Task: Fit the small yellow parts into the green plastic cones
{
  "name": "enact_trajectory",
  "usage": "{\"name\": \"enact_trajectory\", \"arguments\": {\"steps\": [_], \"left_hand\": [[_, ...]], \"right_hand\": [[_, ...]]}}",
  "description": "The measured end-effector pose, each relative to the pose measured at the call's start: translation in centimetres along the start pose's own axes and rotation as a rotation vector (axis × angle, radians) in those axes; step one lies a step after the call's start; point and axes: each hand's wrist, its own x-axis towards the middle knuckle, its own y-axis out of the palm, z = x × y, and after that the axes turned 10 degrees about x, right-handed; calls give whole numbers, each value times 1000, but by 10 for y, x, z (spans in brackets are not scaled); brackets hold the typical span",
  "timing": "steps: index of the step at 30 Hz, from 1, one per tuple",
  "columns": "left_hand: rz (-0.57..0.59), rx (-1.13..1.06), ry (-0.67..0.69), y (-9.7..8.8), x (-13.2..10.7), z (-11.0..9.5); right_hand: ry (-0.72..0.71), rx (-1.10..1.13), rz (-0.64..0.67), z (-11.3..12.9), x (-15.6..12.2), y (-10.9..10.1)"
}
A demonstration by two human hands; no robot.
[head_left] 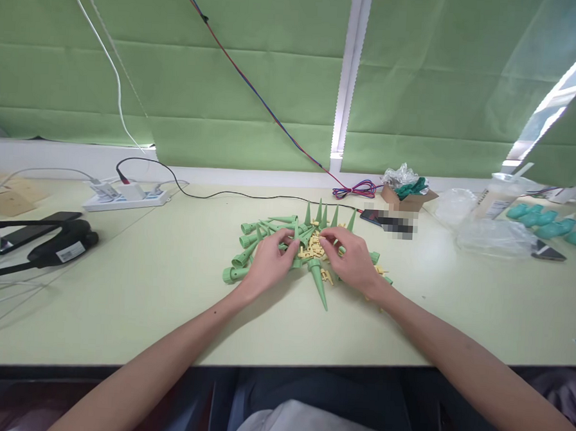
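Observation:
A pile of green plastic cone-shaped spikes with wide ribbed caps [236, 275] lies on the table in front of me. My left hand [272, 258] is at the left of the pile, thumb and fingers closed round an upright green spike [296, 231]. Small yellow plastic pieces [314, 246] are heaped between my two hands. Over the right of that heap, my right hand [349, 256] has its thumb and fingertips pinched together; what they hold is too small to make out. One loose spike [318, 286] points toward me, and several others stand upright behind the heap.
A power strip [127, 197] and a black strapped device [64, 242] lie on the left. Behind the pile are a phone [375, 217] with a cable and a small cardboard box [409, 199]. Plastic bags [494, 236], a cup [499, 196] and teal objects [550, 229] occupy the right.

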Motion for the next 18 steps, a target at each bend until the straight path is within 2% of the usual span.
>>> {"name": "enact_trajectory", "arguments": {"steps": [5, 13, 18], "left_hand": [[1, -44, -15, 0, 1, 1], [-124, -106, -23, 0, 2, 1], [-137, -122, -21, 0, 0, 1]], "right_hand": [[-17, 21, 10, -2, -1, 1], [-66, 31, 55, 4, -1, 0], [-74, 61, 88, 6, -1, 0]]}}
